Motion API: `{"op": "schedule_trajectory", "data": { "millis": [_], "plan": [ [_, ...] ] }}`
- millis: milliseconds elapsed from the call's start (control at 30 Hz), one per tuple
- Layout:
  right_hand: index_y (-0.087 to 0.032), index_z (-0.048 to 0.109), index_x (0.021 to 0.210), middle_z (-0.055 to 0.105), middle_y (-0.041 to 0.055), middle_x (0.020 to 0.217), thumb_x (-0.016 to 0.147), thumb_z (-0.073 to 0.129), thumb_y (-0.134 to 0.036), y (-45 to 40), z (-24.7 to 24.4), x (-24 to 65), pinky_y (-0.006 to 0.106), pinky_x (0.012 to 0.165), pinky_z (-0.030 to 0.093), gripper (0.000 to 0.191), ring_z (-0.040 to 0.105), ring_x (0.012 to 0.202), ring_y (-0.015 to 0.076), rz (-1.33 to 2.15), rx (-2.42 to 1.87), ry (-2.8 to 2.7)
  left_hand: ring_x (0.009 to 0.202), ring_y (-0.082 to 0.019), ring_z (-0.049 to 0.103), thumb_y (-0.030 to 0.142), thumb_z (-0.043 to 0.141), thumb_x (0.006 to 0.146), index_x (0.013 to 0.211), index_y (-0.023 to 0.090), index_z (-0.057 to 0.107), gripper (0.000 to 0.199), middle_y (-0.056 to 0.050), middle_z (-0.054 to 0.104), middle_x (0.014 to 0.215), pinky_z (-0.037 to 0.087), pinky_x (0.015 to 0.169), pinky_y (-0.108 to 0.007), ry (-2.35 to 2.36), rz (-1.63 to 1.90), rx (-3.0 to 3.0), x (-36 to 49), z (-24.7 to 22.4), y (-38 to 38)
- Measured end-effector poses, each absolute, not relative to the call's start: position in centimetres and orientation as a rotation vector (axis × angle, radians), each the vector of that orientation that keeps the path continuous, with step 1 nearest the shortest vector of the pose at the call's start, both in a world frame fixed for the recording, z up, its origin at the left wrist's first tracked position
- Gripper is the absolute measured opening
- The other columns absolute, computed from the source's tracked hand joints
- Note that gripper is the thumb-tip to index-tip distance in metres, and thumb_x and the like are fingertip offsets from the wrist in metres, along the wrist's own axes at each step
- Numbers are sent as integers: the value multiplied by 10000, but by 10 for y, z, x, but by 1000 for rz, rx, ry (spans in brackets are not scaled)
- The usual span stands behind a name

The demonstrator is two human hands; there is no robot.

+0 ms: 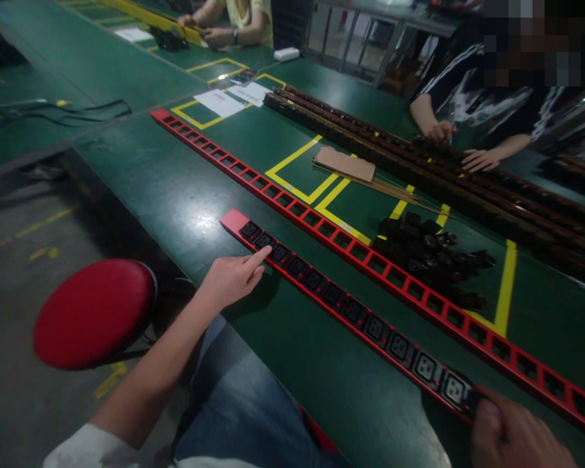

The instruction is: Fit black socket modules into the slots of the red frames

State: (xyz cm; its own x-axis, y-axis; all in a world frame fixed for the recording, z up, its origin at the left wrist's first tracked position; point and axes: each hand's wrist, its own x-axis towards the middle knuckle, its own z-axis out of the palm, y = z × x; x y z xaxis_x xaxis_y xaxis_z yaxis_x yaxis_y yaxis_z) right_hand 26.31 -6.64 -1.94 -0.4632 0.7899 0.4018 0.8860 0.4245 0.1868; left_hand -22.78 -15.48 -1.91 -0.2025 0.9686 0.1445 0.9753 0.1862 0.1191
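A long red power strip housing (pixel 302 284) lies slantwise over the green table, fitted with a row of black sockets (pixel 353 310). My left hand (pixel 231 278) is at its far end; the index finger stretches out onto one of the sockets while the other fingers curl loosely, holding nothing. At the near end, low on the right, my right hand (pixel 511 432) is closed around the strip, with its fingers partly hidden. Beyond it, roughly parallel, lies a second red housing (pixel 297 208) with open square cutouts. A pile of black sockets (pixel 422 250) rests past that one.
A brown cardboard piece (pixel 344 163) and long dark strips (pixel 351 136) lie farther back. White papers (pixel 219 102) sit near yellow tape outlines. Across the table a person (pixel 478 110) works; another person (pixel 238 26) sits farther off. A red stool (pixel 95 312) stands at left.
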Motion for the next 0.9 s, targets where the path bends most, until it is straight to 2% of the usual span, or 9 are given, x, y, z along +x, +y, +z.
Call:
{"op": "schedule_trajectory", "data": {
  "millis": [167, 400, 567, 700, 900],
  "plan": [
    [-151, 683, 963, 682, 100, 799, 994, 402, -265, -70, -14, 252, 342, 593, 373, 304, 602, 670, 249, -575, -1451, -2398, 814, -210, 735, 402, 431, 1000, 1522, 216, 429, 553, -63, 767, 921, 472, 636, -262, -2588, -204, -1858, -190, -2, -153],
    [-147, 704, 960, 698, 88, 838, 978, 442, -270, -72, -18, 251, 322, 645, 358, 290, 595, 722, 225, -540, -1506, -2353, 748, -221, 717, 406, 436, 990, 1585, 189, 281, 652, -72, 761, 933, 429, 608, -272, -2630, -235, -1728, -161, -16, -151],
    [-159, 703, 944, 692, 80, 810, 980, 448, -280, -72, -20, 253, 322, 639, 352, 285, 580, 700, 219, -531, -1484, -2353, 677, -196, 687, 396, 436, 988, 1529, 217, 408, 570, -45, 752, 853, 403, 586, -265, -2592, -266, -1731, -165, -19, -153],
    [-163, 703, 912, 687, 74, 777, 978, 451, -279, -72, -20, 251, 321, 634, 346, 285, 577, 688, 217, -554, -1466, -2325, 638, -171, 661, 380, 431, 992, 1534, 189, 415, 575, -43, 743, 804, 379, 575, -253, -2547, -338, -1643, -166, -20, -155],
    [-148, 719, 947, 711, 89, 827, 980, 443, -278, -71, -19, 248, 318, 631, 327, 306, 578, 693, 211, -524, -1493, -2321, 627, -170, 660, 378, 426, 989, 1498, 199, 482, 542, -57, 754, 807, 370, 565, -251, -2508, -297, -1656, -165, -21, -156]
  ]
}}
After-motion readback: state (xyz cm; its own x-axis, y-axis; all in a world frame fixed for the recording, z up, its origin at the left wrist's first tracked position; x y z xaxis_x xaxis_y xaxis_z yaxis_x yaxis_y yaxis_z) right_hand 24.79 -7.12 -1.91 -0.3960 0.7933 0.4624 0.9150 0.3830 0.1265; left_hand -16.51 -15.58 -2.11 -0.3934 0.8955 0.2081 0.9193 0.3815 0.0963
